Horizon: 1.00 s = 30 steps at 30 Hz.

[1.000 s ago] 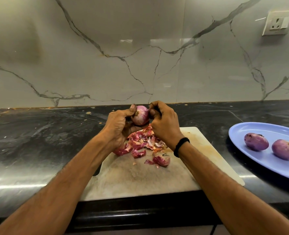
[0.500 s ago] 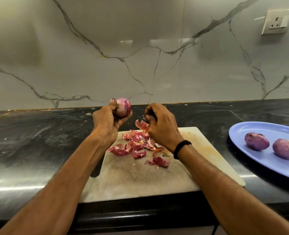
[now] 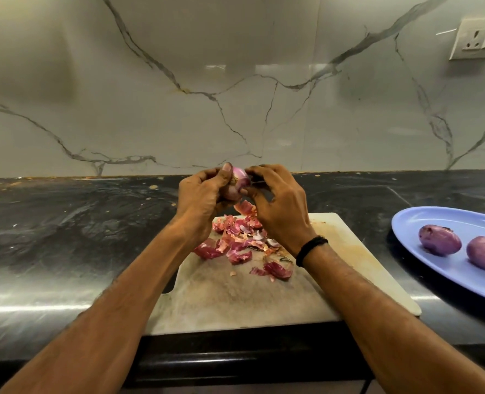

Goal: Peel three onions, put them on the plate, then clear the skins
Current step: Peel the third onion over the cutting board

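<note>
Now onion (image 3: pixel 239 182) betw. both hands, L (image 3: pixel 201 200) gripping.

- pale marble-look wall (image 3: pixel 178 115) with grey and brownish veins, seamed into large panels
- white socket plate (image 3: pixel 474 38) high on the wall at the right
- dark, glossy stone counter (image 3: pixel 65 228), streaked with light reflections, crumbs scattered along its back edge

Bare counter (image 3: pixel 358 211) between cutting board (image 3: pixel 235 302) and plate (image 3: pixel 423 220)
</note>
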Tool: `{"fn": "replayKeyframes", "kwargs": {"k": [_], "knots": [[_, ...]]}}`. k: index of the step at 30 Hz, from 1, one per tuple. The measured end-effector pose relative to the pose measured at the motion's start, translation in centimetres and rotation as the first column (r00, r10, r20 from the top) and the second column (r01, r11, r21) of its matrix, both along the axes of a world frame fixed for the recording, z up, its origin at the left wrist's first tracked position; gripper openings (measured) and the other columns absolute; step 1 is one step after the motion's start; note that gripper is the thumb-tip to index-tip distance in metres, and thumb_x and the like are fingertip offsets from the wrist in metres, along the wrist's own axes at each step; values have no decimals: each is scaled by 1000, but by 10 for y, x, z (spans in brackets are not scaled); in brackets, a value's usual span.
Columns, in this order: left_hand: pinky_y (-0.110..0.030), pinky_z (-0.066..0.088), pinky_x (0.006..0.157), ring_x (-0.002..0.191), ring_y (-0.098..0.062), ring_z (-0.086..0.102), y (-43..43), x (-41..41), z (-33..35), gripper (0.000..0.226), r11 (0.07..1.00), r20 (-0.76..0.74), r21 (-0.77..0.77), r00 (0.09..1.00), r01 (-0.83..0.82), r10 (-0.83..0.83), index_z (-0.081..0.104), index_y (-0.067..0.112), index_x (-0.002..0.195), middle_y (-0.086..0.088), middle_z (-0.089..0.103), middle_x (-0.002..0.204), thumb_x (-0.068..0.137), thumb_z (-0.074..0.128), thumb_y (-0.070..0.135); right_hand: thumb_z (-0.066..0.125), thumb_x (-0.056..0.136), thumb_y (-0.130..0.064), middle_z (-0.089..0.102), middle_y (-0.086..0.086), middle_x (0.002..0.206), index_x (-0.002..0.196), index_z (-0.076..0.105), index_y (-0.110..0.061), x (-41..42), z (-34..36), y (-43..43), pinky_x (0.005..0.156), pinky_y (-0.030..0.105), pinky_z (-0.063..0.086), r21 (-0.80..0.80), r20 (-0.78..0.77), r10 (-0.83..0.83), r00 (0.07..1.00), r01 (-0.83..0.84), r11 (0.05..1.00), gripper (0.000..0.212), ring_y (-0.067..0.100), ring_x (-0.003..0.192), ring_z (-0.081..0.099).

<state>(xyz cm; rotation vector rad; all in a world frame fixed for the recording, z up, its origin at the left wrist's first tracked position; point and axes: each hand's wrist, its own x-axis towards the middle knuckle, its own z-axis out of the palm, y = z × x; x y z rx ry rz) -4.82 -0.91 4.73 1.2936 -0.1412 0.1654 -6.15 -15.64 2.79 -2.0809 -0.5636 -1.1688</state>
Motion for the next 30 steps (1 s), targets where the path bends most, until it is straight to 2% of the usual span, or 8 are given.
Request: {"fn": "replayKeyframes", "kwargs": {"k": [3,6,8,11,18,26,30], "knots": [[-38,64,72,95,-27,74,-2,-2,-1,47,1000,20,23,1000,14,-15,69,4,114,-15,73,108,80,71,36,76,82,-16,61,13,112,118,64,-2,2,-3,0,91,8,40,-70,18,-17,1000,19,997,41,17,101,58],[-40,64,73,96,-27,74,-1,-1,-2,48,999,36,51,999,8,-10,69,5,113,-14,72,110,78,73,38,81,78,-14,58,12,113,118,62,-2,3,-3,0,91,3,37,-107,43,-20,999,24,994,45,10,102,50],[-41,64,76,96,-27,74,1,0,-2,50,998,44,67,999,6,-9,69,5,113,-14,72,110,77,74,38,82,77,-13,59,11,109,113,62,-3,3,-3,-1,89,9,42,-105,64,-18,998,25,994,42,11,98,53],[-44,63,77,92,-26,75,2,0,-1,54,994,72,106,997,-9,1,69,3,114,-14,73,106,74,77,40,82,77,-14,59,9,101,103,61,-3,2,-3,-1,79,19,50,-99,77,-8,997,15,995,35,16,88,56],[-49,63,74,92,-29,75,2,1,-4,52,969,133,246,991,-16,-17,70,4,112,-15,73,105,74,79,38,84,71,-14,60,6,90,94,60,-5,-2,-3,-8,70,23,51,-127,59,-22,998,29,991,34,17,79,55],[-42,63,70,87,-28,76,2,0,-4,44,964,135,267,990,-12,-25,72,7,105,-13,75,98,74,77,37,81,72,-11,61,8,87,92,62,-4,1,-6,-8,68,31,52,-169,71,-27,997,38,985,28,18,76,53],[-45,63,73,88,-26,76,2,1,-6,44,960,133,279,991,-13,-26,73,8,105,-12,75,99,74,77,38,79,74,-13,62,9,87,94,64,-3,0,-6,-10,68,31,51,-187,33,-21,999,27,982,27,21,77,55]]}}
